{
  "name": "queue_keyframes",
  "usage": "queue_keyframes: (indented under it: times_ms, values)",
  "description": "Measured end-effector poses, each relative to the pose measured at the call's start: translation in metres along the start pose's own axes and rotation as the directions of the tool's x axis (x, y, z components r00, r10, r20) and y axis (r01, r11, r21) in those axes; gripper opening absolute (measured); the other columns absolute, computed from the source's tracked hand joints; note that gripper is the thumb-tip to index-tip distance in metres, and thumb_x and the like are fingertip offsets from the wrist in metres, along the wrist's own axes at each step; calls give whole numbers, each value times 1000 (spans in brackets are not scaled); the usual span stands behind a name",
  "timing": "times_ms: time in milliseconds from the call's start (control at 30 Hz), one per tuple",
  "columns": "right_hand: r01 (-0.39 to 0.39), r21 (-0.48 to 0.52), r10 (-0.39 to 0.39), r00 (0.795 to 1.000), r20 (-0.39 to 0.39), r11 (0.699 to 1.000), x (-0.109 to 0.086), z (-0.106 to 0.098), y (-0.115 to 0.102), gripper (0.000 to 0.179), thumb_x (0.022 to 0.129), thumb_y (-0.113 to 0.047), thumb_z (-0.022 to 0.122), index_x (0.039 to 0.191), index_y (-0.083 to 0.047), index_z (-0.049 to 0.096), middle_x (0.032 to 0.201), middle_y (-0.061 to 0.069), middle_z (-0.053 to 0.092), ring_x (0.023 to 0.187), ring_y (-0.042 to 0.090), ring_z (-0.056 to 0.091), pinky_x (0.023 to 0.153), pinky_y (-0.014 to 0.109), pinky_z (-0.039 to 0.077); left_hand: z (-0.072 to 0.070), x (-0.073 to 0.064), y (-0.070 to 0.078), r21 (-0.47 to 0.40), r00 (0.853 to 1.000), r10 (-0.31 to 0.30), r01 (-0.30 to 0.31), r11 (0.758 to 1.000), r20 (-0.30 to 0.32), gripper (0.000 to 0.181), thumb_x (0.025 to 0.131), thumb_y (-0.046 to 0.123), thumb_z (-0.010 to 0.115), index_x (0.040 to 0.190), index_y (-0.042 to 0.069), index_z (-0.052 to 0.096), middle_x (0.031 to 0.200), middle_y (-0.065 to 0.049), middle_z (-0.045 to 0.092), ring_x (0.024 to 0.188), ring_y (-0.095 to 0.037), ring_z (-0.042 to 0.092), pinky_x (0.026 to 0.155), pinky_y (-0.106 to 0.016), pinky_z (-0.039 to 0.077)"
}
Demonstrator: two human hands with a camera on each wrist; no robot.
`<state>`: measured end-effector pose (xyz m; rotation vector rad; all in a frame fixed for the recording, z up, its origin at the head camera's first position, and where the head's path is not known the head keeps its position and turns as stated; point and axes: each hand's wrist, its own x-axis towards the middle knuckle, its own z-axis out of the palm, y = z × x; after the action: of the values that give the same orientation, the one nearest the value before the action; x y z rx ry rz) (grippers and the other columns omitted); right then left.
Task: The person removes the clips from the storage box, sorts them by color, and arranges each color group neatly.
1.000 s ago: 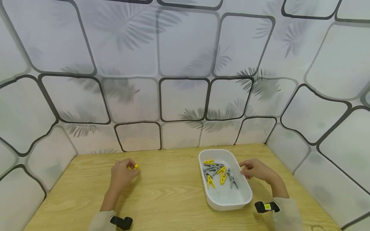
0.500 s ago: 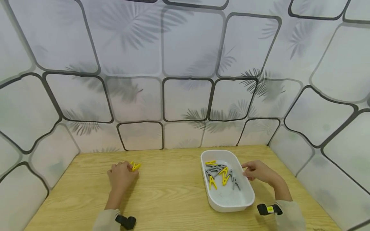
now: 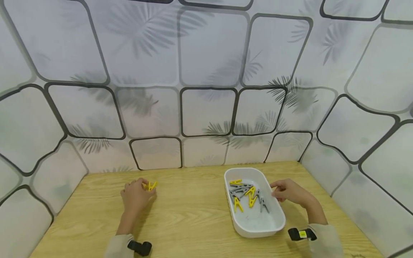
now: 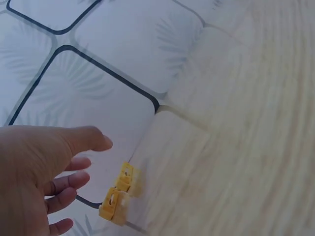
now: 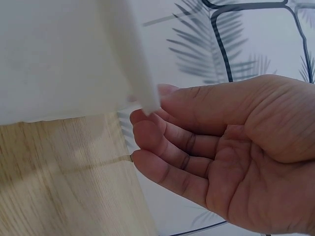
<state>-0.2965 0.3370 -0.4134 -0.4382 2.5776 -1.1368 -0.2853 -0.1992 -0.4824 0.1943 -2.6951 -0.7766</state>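
Yellow, grey clips (image 3: 250, 191); white tray (image 3: 256, 224); wood-grained table (image 3: 190, 204).

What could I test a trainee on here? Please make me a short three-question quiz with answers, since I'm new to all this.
1. What two colours are the clips in the white tub?
2. True or false: the right-hand grip holds the tub by its edge.
3. Which colour of clip is outside the tub, nearest the left-hand grip? A) gray B) yellow C) blue

Key:
1. Yellow and gray.
2. True: thumb and fingers are at the edge.
3. B: a yellow clip is there.
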Motion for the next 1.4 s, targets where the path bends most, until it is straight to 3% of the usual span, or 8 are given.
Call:
queue_keyframes:
  times_ms: [167,333,533,700,867,1133,1267,1400]
  values:
    - [-1,1,2,1000,-16,1000,-3,-2,4,43,95,-7,66,131,15,58,79,6,67,70,16,60,67,35,55,-5,6,9,-132,995,100,-100,986,-3,40,86,23,81,116,1,68,89,-12,66,90,-38,59,81,-57,45]
    - [-3,-6,3,1000,-26,1000,-1,0,5,41,95,-7,67,130,13,60,77,5,66,70,17,59,67,37,55,-11,8,16,-301,985,168,-172,938,-40,39,87,12,80,121,-1,67,93,-16,67,96,-35,64,89,-54,52]
    - [9,-16,-9,1000,-26,1000,3,4,2,40,95,-6,66,130,12,61,76,3,65,71,18,60,68,38,56,-24,3,28,-318,967,231,-253,913,-107,37,88,12,79,122,2,67,92,-11,69,94,-33,65,85,-46,53]
    - [23,-22,-24,999,-33,999,8,2,-3,39,95,-5,65,129,13,61,76,4,67,70,18,60,69,39,56,-28,0,53,-336,951,294,-308,890,-94,33,90,12,77,121,3,68,91,-6,69,96,-32,64,84,-47,52]
    - [-11,-7,11,999,-44,1000,3,3,-2,39,94,-3,65,128,14,61,77,5,69,71,17,61,68,37,56,-19,-13,83,-396,935,355,-335,855,-25,31,90,14,77,119,6,70,91,1,66,97,-26,63,87,-38,52]
    - [-32,-18,31,998,-57,999,1,2,-3,38,93,-3,65,127,14,61,77,6,68,69,16,61,68,40,56,-3,-25,125,-489,903,430,-373,789,5,30,87,10,79,116,10,71,91,2,67,96,-24,62,87,-35,50]
    - [-39,-9,39,998,-56,999,0,2,-3,37,94,-2,65,127,14,61,76,5,68,69,17,61,68,40,55,12,-22,155,-524,868,488,-373,766,94,27,89,12,78,115,11,72,92,1,68,96,-25,64,88,-38,51]
    - [-27,-1,27,998,-52,1000,0,3,-3,38,94,-2,64,128,15,61,75,4,67,70,18,61,68,39,55,25,-10,187,-544,793,586,-421,726,167,23,91,12,75,114,8,72,90,-1,69,94,-25,65,87,-45,54]
